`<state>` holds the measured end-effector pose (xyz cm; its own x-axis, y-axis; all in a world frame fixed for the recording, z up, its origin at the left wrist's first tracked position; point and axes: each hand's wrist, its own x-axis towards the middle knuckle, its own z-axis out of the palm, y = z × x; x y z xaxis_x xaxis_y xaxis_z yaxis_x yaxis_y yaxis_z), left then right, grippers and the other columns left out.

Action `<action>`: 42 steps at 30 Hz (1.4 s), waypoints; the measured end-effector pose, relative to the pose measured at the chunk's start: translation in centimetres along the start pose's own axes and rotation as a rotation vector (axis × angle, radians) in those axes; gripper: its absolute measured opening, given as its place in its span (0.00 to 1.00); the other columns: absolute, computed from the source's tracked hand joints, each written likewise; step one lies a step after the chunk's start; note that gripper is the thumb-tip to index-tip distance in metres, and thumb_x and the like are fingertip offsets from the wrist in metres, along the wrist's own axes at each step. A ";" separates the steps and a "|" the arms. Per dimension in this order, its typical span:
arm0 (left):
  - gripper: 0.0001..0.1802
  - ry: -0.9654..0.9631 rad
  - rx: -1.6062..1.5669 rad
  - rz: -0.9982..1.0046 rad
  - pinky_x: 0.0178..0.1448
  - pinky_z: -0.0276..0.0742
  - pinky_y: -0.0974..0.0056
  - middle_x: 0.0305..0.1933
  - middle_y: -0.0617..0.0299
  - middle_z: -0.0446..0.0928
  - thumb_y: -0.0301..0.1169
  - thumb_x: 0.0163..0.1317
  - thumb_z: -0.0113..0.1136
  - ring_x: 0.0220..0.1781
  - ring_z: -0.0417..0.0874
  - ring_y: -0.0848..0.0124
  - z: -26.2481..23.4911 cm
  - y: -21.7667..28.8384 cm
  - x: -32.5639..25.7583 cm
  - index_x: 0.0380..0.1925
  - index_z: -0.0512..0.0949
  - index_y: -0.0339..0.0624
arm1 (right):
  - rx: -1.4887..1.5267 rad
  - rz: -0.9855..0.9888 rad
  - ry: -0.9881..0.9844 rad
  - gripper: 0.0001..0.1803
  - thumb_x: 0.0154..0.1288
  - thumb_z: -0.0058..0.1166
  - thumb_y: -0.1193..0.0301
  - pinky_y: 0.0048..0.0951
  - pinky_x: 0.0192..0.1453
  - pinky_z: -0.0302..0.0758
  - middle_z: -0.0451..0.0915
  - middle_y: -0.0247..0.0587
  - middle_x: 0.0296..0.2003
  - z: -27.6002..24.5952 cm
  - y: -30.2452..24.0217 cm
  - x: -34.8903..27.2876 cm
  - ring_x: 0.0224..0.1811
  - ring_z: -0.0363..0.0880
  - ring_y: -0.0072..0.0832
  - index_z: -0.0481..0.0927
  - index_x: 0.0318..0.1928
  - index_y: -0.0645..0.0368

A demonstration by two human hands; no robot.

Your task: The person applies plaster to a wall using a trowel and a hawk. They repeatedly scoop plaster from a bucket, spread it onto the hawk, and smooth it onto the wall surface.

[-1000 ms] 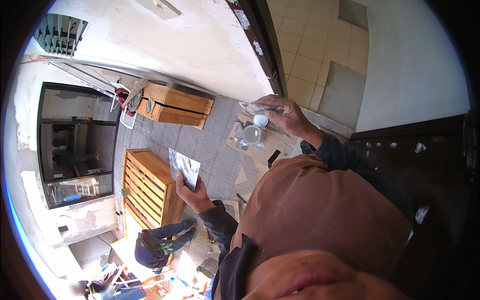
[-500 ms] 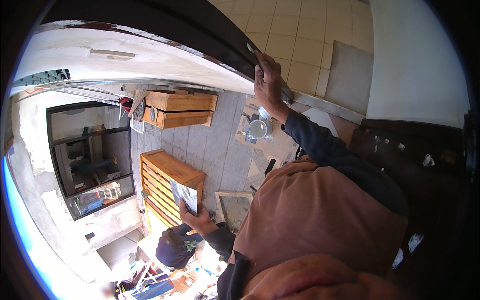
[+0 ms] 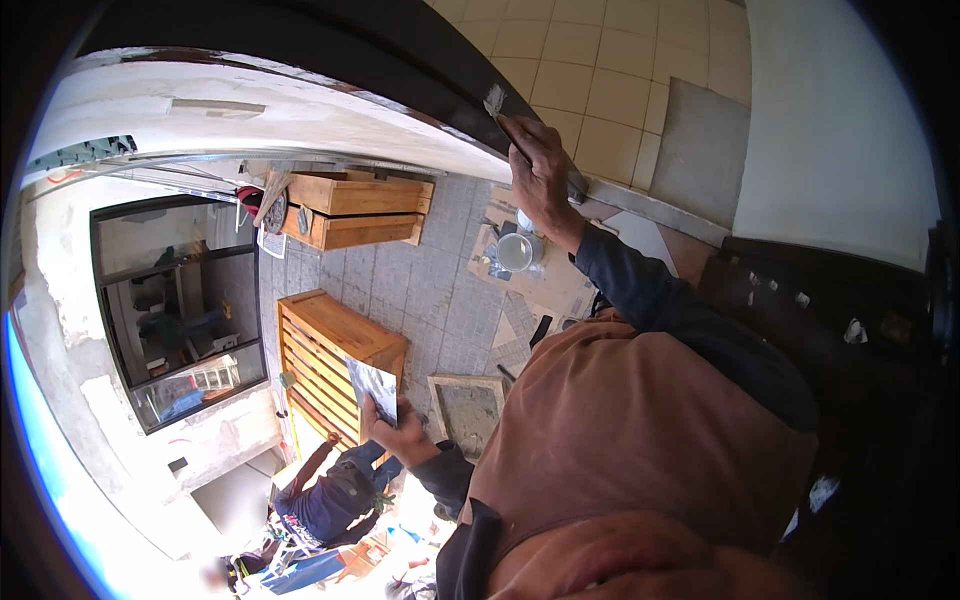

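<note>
Right grip (image 3: pixel 541 178) closed, arm (image 3: pixel 655 285) outstretched

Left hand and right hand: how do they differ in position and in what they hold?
The left hand holds a flat, smeared sheet in plain view; the right hand grips a thin tool, mostly hidden. The left hand is well away from the dark frame; the right hand is up at it, near a whitish smear. Both come out of dark sleeves.
</note>
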<state>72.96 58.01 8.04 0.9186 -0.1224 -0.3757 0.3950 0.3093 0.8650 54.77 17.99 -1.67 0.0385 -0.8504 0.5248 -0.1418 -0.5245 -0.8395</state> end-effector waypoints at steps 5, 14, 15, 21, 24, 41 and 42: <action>0.10 0.006 -0.018 -0.018 0.31 0.83 0.66 0.39 0.64 0.87 0.34 0.71 0.62 0.30 0.87 0.70 0.3 -0.2 0.2 0.48 0.80 0.44 | 0.007 0.011 0.191 0.26 0.66 0.54 0.83 0.41 0.61 0.72 0.79 0.45 0.55 1.1 0.1 -0.8 0.54 0.75 0.43 0.79 0.65 0.59; 0.10 0.027 -0.002 -0.009 0.31 0.82 0.66 0.38 0.63 0.86 0.35 0.70 0.63 0.31 0.86 0.70 -0.2 -0.6 -0.1 0.47 0.80 0.43 | 0.037 -0.008 0.241 0.25 0.66 0.52 0.83 0.43 0.62 0.72 0.80 0.48 0.54 1.4 0.2 -1.1 0.54 0.76 0.46 0.80 0.63 0.60; 0.10 0.020 -0.025 -0.010 0.31 0.82 0.67 0.38 0.63 0.86 0.35 0.70 0.63 0.31 0.86 0.70 -0.1 -0.7 -0.3 0.47 0.80 0.43 | 0.056 0.081 0.269 0.23 0.67 0.51 0.83 0.43 0.62 0.73 0.82 0.49 0.52 1.6 0.2 -0.7 0.53 0.77 0.47 0.81 0.62 0.59; 0.11 0.053 0.013 0.002 0.32 0.81 0.67 0.38 0.63 0.86 0.35 0.70 0.63 0.32 0.86 0.70 0.3 -0.6 -1.0 0.46 0.81 0.43 | 0.051 0.041 0.168 0.22 0.66 0.51 0.83 0.42 0.62 0.73 0.83 0.48 0.52 1.2 -0.8 -0.4 0.53 0.78 0.45 0.83 0.60 0.59; 0.11 0.021 -0.008 -0.008 0.33 0.81 0.67 0.39 0.62 0.87 0.35 0.70 0.62 0.32 0.86 0.69 -0.1 -0.5 -1.0 0.47 0.81 0.42 | 0.029 0.039 0.208 0.23 0.65 0.52 0.82 0.42 0.61 0.73 0.83 0.47 0.52 0.7 -0.2 0.5 0.54 0.78 0.45 0.82 0.60 0.59; 0.12 -0.038 -0.069 -0.057 0.32 0.87 0.65 0.39 0.58 0.88 0.32 0.69 0.62 0.32 0.89 0.68 -2.1 -1.4 -0.9 0.49 0.81 0.39 | 0.004 0.082 0.160 0.21 0.68 0.50 0.80 0.39 0.63 0.75 0.85 0.48 0.53 1.3 0.5 2.1 0.55 0.81 0.44 0.83 0.59 0.59; 0.13 -0.035 -0.081 -0.067 0.32 0.87 0.65 0.39 0.57 0.87 0.32 0.69 0.63 0.31 0.88 0.68 -2.1 -1.5 -1.0 0.49 0.80 0.38 | -0.023 0.074 0.168 0.21 0.68 0.50 0.80 0.39 0.63 0.75 0.85 0.48 0.53 1.5 0.2 1.7 0.56 0.81 0.44 0.83 0.59 0.59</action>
<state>71.45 59.63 6.42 0.8906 -0.1779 -0.4185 0.4546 0.3744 0.8082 56.28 16.38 -1.13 -0.1382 -0.8665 0.4796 -0.1606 -0.4582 -0.8742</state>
